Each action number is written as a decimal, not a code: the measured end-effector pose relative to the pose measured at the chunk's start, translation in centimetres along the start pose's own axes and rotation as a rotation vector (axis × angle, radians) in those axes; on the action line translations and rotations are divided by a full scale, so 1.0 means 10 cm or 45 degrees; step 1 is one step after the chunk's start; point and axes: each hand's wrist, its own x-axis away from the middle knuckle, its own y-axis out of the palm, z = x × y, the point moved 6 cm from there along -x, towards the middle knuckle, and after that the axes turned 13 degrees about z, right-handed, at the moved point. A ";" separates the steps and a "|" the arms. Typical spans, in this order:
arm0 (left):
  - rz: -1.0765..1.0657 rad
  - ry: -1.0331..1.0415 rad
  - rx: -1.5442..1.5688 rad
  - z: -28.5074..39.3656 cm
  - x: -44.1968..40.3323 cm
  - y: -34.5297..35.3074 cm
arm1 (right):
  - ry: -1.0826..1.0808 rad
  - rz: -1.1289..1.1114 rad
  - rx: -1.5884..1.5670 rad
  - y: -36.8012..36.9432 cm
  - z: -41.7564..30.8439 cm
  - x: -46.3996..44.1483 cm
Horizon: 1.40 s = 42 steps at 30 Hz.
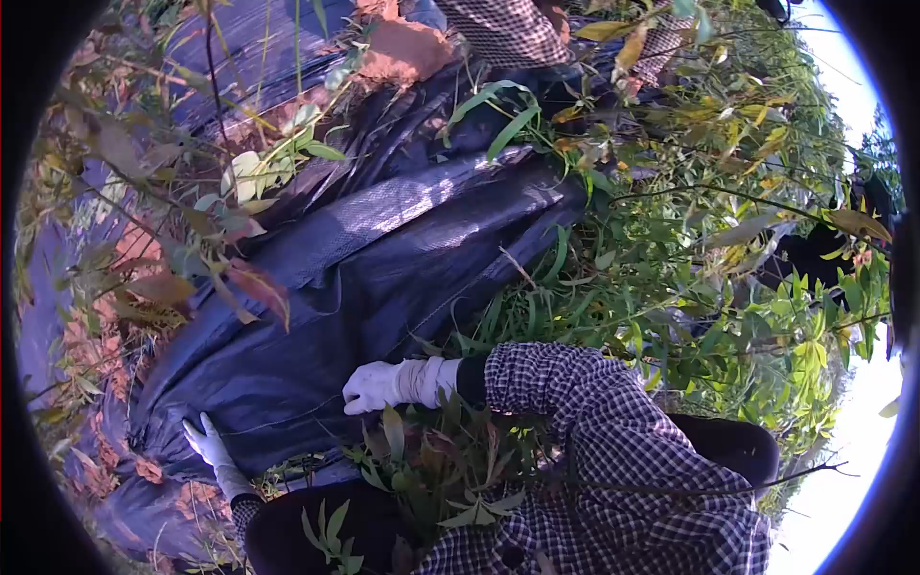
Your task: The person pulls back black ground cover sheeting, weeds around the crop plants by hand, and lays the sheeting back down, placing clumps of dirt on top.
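A large sheet of black woven ground cover [287, 359] lies bunched in long folds across the ground. My left hand [204, 443], in a pale glove, rests on its lower left part with thumb and fingers apart. Closed in a fist, my right hand [376, 387] grips the sheet near its middle; the fingertips are partly hidden. A thin pale line crosses the sheet between the two hands. Leafy stems [436, 460] stand just below my right hand, in front of my checked sleeve [585, 388].
At the top, another person's checked sleeve [508, 29] reaches over the far end of the sheet. Reddish soil [407, 53] shows between strips of cover. Dense green plants [652, 259] fill the right side, and leafy branches [182, 220] hang at the left.
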 end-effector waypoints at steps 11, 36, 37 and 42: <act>0.031 -0.161 0.027 -0.10 0.33 -0.27 | 0.018 -0.109 0.095 0.43 -0.26 0.06; 0.004 -0.120 0.008 -0.06 0.37 -0.39 | -0.450 1.234 0.665 -1.55 -1.05 -1.31; -0.008 -0.130 -0.014 -0.03 0.38 -0.45 | -0.158 1.261 0.260 -1.72 -1.05 -1.33; -0.007 -0.136 -0.004 -0.09 0.49 -0.40 | -0.100 1.355 0.051 -1.73 -1.01 -1.31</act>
